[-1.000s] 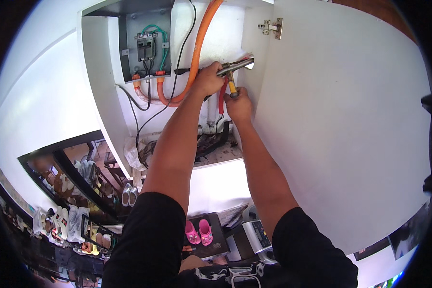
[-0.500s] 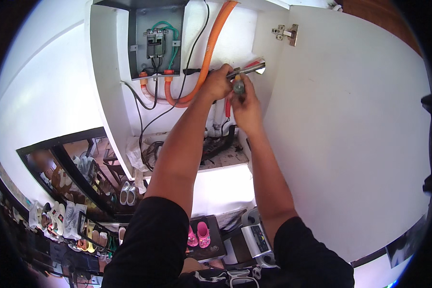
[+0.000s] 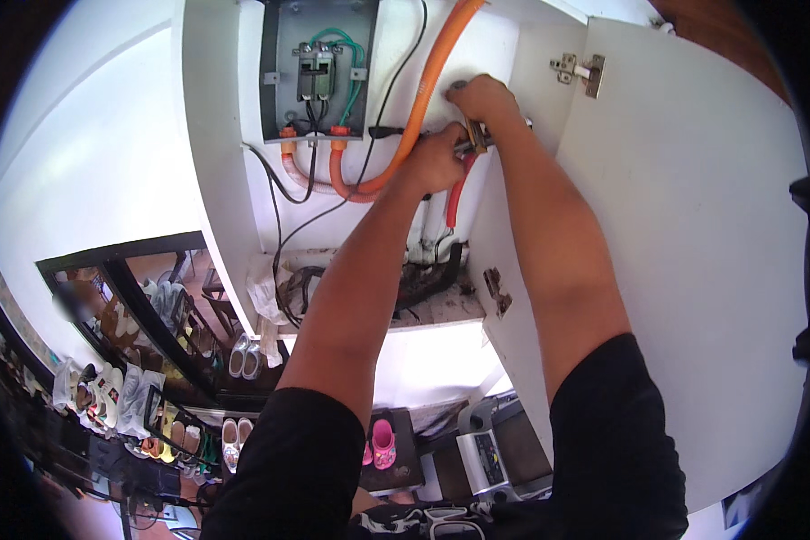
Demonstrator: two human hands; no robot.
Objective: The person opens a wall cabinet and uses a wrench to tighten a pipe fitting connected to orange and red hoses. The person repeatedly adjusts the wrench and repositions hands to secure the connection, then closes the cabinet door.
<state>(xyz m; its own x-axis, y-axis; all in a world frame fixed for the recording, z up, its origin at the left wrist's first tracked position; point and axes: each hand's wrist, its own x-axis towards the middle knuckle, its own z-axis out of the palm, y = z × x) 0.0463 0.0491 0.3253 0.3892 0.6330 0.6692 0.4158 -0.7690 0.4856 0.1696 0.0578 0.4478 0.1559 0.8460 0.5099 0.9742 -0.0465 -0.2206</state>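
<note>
Inside the open white wall cabinet, both my hands work close together near the right side wall. My left hand point(image 3: 436, 162) is closed around a grey metal rod-like tool point(image 3: 463, 147), most of it hidden by the fingers. Just above and to the right, my right hand point(image 3: 486, 97) is closed on a tool whose dark rounded end point(image 3: 459, 85) shows past the fingers. A yellowish-brown metal part point(image 3: 475, 137) is between the two hands; I cannot tell which tool it belongs to. Below it hangs a red tube-like piece point(image 3: 456, 202), a thin black wire at its lower end.
Left stands a grey breaker box point(image 3: 366, 72) with green and black wires. An orange corrugated conduit point(image 3: 430, 81) curves down from above. Debris and black hose point(image 3: 436, 288) lie on the cabinet floor point(image 3: 450, 310). The open door point(image 3: 684, 252) spans the right. Pink clogs point(image 3: 383, 445) sit below.
My right hand has risen and moved right, turning so its tool's rounded end points up-left. The view has shifted, and my left hand keeps its grip on the metal rod.
</note>
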